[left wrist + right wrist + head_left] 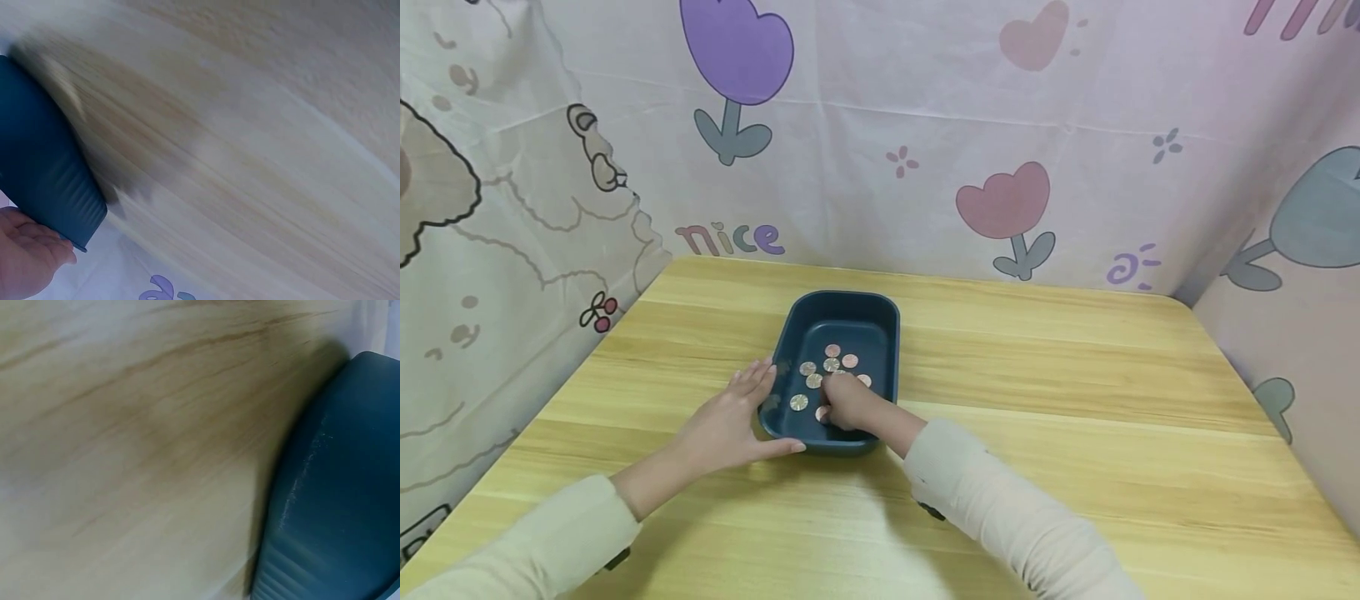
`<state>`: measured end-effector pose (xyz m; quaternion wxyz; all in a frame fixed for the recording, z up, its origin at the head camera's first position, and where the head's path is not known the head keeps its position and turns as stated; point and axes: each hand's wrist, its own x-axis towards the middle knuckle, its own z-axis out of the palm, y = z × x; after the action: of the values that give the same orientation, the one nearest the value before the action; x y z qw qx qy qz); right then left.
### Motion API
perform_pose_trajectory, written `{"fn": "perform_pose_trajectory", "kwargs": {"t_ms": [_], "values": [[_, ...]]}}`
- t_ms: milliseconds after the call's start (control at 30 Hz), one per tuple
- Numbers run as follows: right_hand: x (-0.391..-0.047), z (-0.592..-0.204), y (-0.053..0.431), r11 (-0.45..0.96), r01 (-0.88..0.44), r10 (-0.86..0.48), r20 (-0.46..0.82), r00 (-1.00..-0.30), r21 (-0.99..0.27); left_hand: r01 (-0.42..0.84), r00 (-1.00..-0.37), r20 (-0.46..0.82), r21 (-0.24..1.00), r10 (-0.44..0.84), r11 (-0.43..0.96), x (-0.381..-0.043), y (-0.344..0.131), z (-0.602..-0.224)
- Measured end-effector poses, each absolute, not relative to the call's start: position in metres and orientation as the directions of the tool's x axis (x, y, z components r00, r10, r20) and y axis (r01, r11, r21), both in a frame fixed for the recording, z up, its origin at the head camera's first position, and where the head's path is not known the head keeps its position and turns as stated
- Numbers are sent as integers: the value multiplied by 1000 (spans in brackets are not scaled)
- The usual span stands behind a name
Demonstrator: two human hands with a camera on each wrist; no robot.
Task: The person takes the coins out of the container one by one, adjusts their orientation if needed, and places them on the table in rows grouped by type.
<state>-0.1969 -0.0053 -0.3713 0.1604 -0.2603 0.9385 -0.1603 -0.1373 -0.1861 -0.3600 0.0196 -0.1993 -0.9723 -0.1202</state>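
Tabletop point(1075, 375): left hand point(726, 421) spread against tray point(865, 337), right hand point(850, 402) inside among coins point(799, 402), grip unclear.

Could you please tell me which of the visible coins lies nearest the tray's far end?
It is the copper-coloured coin just behind a gold-toned coin in the dark blue tray; every other visible coin lies closer to the person.

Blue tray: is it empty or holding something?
Not empty: the blue tray holds several coins, scattered on its floor near the right hand.
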Motion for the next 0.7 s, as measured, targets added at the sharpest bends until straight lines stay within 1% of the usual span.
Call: {"fn": "perform_pose_trajectory", "kwargs": {"t_ms": [67,167,333,433,600,700], "values": [[-196,-371,-5,815,-419,-529,-218,-820,-400,392,-920,87,224,383,892,-137,-186,-360],[-195,-370,-2,792,-382,-514,-184,-838,-476,391,-920,85,223,382,893,-137,-186,-360],[-194,-366,5,713,-408,-539,-75,-839,-570,387,-922,77,223,379,895,-136,-186,-359],[-193,-360,10,680,-405,-537,-39,-843,-611,386,-922,74,220,379,896,-136,-186,-358],[-190,-348,20,610,-322,-487,-22,-873,-724,387,-922,77,215,380,896,-136,-186,-358],[-189,-342,30,536,-259,-451,-13,-892,-804,384,-923,77,218,377,897,-137,-186,-359]]}}
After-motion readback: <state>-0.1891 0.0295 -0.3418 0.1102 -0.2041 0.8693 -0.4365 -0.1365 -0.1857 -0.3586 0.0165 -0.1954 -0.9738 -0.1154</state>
